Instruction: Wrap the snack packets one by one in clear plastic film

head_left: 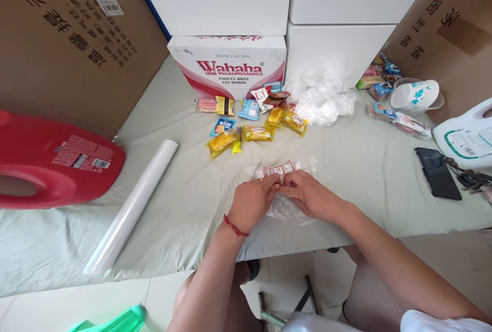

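Left hand (251,200), right hand (305,194) meeting; fingers clamped on clear plastic bag (285,210), touching barcoded snack packet (277,169); Wahaha water carton (230,58) beyond.

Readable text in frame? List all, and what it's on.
"Wahaha®": white-and-red box
"PURIFIED WATER FOR DRINKING": same box
"温馨提示": left carton
"X50": right carton
"豆腐": blue packet, rest unclear
Too small or blurred: box's code, other carton print, red jug, white jug, brown packet, remaining packets
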A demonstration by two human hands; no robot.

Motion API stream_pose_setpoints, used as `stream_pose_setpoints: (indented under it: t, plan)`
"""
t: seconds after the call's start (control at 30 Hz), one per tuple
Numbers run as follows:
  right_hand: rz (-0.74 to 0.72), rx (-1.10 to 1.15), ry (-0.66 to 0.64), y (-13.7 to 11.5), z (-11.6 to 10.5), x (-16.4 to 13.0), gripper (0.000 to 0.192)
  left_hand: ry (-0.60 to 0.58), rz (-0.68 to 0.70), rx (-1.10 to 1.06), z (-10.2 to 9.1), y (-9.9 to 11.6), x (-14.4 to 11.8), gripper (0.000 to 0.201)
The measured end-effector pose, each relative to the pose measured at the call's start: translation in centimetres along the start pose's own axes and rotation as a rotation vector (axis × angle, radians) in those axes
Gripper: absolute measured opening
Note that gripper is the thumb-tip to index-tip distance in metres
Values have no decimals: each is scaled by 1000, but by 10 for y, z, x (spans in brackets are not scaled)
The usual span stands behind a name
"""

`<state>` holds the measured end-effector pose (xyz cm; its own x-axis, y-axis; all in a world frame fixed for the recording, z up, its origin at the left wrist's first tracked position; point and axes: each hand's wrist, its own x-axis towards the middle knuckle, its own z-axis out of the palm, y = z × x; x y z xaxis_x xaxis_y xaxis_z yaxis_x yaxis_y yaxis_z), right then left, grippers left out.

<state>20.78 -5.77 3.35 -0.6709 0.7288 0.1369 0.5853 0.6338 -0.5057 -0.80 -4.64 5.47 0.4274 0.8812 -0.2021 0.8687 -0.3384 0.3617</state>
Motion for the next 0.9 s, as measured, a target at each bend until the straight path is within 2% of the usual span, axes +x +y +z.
stream_pose_setpoints:
  t: [0.2,0.37,0.4,0.43,0.5,0.57,0.63,0.73,0.9]
  plan:
    - [-25,177,2,-2,-12,-13,37,39,143,-64,8,3,-1,44]
    - [-25,40,-42,-7,-2,-35,83,50,144,-152,13,2,0,45]
    - [-28,-7,-26,-8,4,-40,82,31,128,-149,13,3,-1,46]
    - [-25,-51,6,-8,10,-45,73,7,104,-138,13,3,-1,47]
    - [-14,-122,116,-10,21,-52,43,-44,55,-109,11,4,-2,48]
    - [-23,-162,247,-11,27,-56,29,-74,33,-92,8,5,-4,49]
    - [-47,-155,343,-14,26,-55,27,-84,40,-97,6,4,-5,50]
    - [-50,-82,408,-19,12,-46,27,-85,57,-116,5,2,-7,50]
    - [30,-50,383,-15,-11,-14,25,-60,73,-144,3,0,-6,50]
